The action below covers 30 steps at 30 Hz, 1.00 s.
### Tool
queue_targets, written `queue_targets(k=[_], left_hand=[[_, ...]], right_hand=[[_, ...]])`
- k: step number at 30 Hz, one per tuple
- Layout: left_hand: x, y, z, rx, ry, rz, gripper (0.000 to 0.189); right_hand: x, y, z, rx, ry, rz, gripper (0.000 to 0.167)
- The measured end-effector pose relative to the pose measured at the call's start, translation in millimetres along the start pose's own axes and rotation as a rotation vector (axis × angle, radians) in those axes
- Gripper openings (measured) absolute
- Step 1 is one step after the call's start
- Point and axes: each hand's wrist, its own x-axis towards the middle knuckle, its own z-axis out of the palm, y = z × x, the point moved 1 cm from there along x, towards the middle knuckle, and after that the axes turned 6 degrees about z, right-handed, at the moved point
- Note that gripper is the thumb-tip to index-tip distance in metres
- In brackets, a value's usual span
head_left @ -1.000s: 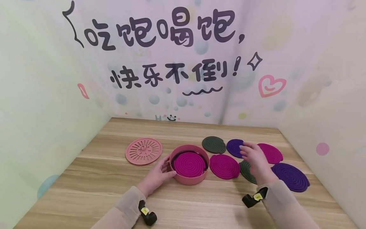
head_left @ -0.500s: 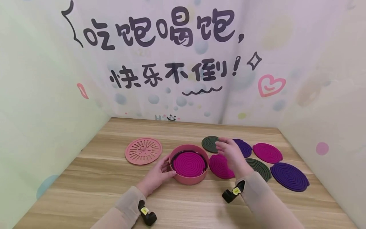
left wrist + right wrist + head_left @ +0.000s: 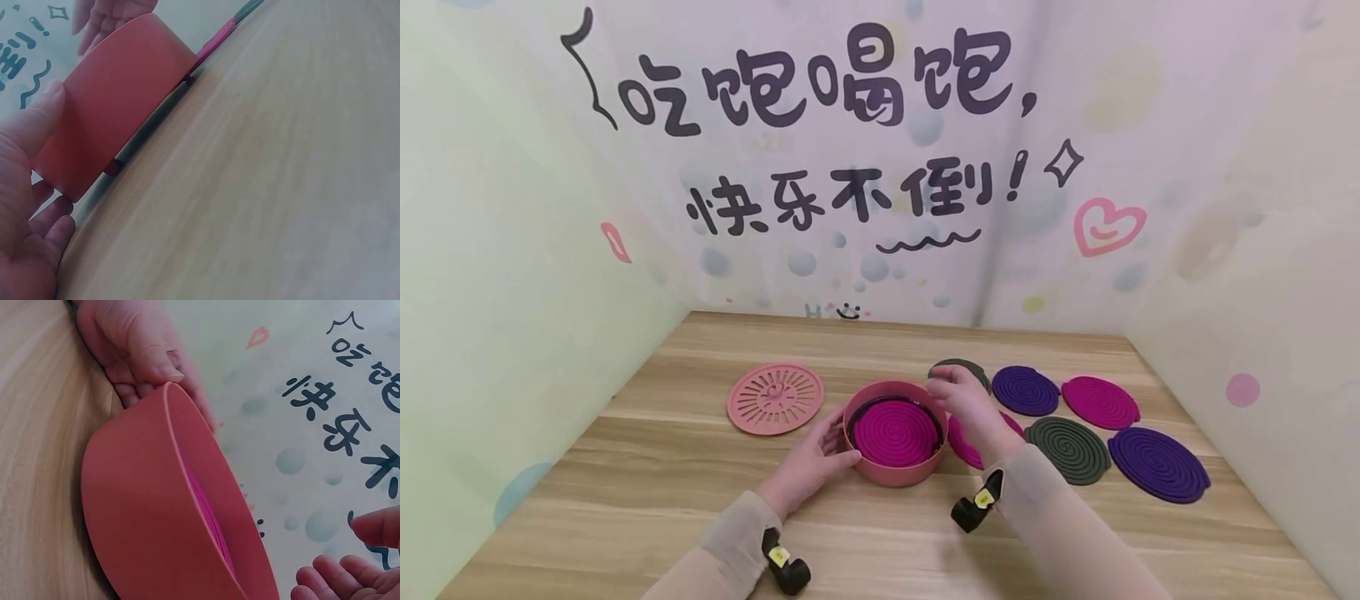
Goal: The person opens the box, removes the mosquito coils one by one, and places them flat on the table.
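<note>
A round pink mosquito coil box [image 3: 898, 477] stands without its lid on the table, with a magenta mosquito coil [image 3: 897, 432] lying inside. My left hand [image 3: 808, 462] grips the box's left side, thumb in front and fingers further round, some of them low by its base in the left wrist view. Just right of the rim hovers my right hand [image 3: 973, 408], fingers loosely bent and holding nothing; in the right wrist view its fingertips [image 3: 325, 575] are apart from the box. Under that hand, another magenta coil [image 3: 962, 442] and a green coil [image 3: 976, 369] are partly hidden.
The slotted pink lid [image 3: 775, 400] lies flat to the left. On the right lie purple coils [image 3: 1026, 390] [image 3: 1159, 464], a magenta coil [image 3: 1101, 402] and a green coil [image 3: 1067, 450]. Printed cloth walls [image 3: 790, 275] close off the table's back and sides.
My right hand has moved left from above the purple coil to beside the box's right rim, uncovering the purple and front green coils. My left hand and the box stay put.
</note>
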Motion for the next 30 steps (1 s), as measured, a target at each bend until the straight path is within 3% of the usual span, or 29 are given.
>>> queue_targets(k=[20,30], left_hand=[[0.0,-1.7,0.8,-0.009,-0.002,-0.006,0.080],[0.1,-3.1,-0.1,-0.013,-0.006,-0.007,0.081]], right_hand=[[9.5,10.7,32.9,-0.284,0.039,0.041,0.038],[9.2,9.2,40.3,-0.320,0.028,0.035,0.041]])
